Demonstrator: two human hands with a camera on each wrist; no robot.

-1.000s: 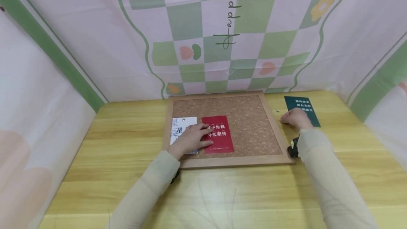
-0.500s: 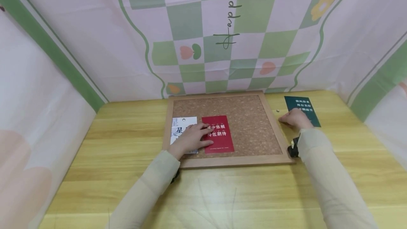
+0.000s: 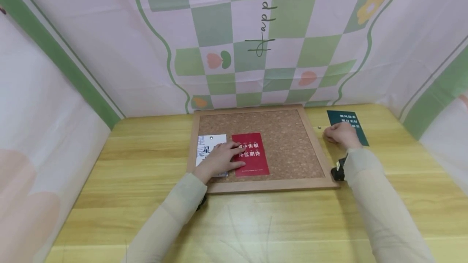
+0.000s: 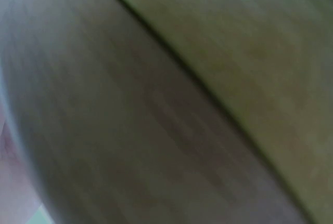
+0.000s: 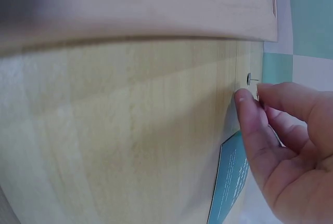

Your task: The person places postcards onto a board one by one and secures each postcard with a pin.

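My left hand (image 3: 220, 158) lies over a white card (image 3: 212, 138) with dark characters, its spread fingers resting on the left side of a red card (image 3: 256, 161). Both cards are on a cork board (image 3: 289, 145). A thumbtack shows near the white card's top. Right of the board, my right hand (image 3: 341, 135) is above the table beside a dark green card (image 3: 340, 116). In the right wrist view, the thumb and index finger of the right hand (image 5: 291, 141) pinch a tiny thumbtack (image 5: 258, 95), mostly hidden by the fingertips. Another thumbtack (image 5: 249, 79) lies point up close by.
A wooden frame (image 3: 270, 184) edges the board, which lies on the yellow wood-grain table (image 3: 146, 153). Behind the table hangs a checkered cloth (image 3: 252, 60), with cloth walls at both sides. The left wrist view is blurred and shows mainly the frame and table.
My right hand shifts slightly to the right and up, its fingers drawn more closely together. The left hand and the cards on the board stay in place.
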